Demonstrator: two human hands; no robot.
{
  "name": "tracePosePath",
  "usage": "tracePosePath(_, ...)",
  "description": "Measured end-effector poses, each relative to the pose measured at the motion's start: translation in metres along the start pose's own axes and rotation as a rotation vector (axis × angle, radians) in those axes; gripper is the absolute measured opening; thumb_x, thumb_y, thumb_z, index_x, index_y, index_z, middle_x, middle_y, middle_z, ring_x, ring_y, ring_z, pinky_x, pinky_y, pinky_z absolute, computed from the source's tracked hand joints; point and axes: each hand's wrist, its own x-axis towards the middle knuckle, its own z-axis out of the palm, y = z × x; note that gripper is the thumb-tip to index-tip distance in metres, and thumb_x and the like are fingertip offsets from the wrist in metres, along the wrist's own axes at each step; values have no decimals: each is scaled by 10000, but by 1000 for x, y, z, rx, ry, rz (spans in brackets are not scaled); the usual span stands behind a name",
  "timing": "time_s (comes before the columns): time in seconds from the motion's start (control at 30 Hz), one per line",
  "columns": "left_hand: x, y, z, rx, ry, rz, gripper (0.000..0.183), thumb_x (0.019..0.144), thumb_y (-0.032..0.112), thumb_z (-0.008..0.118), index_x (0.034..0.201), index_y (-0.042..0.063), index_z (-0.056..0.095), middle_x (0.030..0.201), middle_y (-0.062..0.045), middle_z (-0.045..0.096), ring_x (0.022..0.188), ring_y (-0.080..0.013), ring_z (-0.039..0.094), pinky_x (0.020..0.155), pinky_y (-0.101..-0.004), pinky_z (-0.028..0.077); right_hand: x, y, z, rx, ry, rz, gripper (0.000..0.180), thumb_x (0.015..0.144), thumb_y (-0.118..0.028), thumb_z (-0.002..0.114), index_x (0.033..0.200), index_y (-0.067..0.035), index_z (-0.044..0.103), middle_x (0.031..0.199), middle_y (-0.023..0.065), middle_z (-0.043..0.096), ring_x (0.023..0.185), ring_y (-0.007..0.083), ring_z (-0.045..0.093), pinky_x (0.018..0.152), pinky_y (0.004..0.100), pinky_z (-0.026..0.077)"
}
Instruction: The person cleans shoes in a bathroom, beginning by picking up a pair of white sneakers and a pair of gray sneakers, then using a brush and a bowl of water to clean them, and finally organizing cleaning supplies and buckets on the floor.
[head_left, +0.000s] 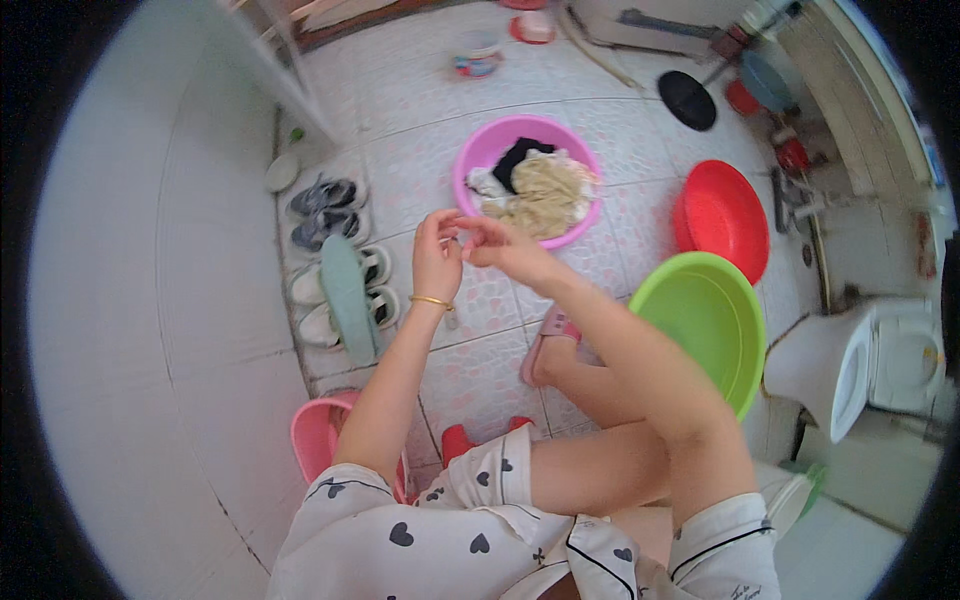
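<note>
My left hand (438, 259), with a gold bangle at the wrist, is raised with its fingers loosely curved. My right hand (504, 246) meets it at the fingertips, and no object shows in either hand. Just beyond them a pink-purple plastic basin (466, 159) stands on the tiled floor. In it lie a beige cloth (546, 196), a black cloth (521, 159) and some white cloth (486, 182). A small pale object (451, 319) is on the floor beyond the bangle.
To the right are a green basin (694, 315), a red basin (724, 217) and a white toilet (847, 375). Shoes (326, 210) and a pale green board-like object (349, 300) line the left wall, with a pink bucket (311, 435) nearer. A plastic tub (477, 56) stands farther off.
</note>
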Motion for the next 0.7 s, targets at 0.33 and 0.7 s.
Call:
tracePosePath(0.33, 53, 116, 250, -79, -753, 42, 283, 736, 55, 498, 1015, 29, 463, 848, -97, 558, 749, -168, 563, 656, -272, 462, -198, -59, -208, 20, 512, -106, 430, 772, -137, 522, 1180, -53, 419, 964, 58, 542, 937, 138, 507, 831, 279, 386)
tracePosePath(0.7, 65, 56, 436, 270, -990, -632, 487, 733, 358, 576, 1059, 15, 460, 1006, -140, 527, 825, -218, 562, 700, -293, 477, -382, 108, -372, 103, 1183, 58, 376, 775, -151, 524, 1123, -23, 461, 954, 82, 555, 883, 156, 509, 782, 285, 395)
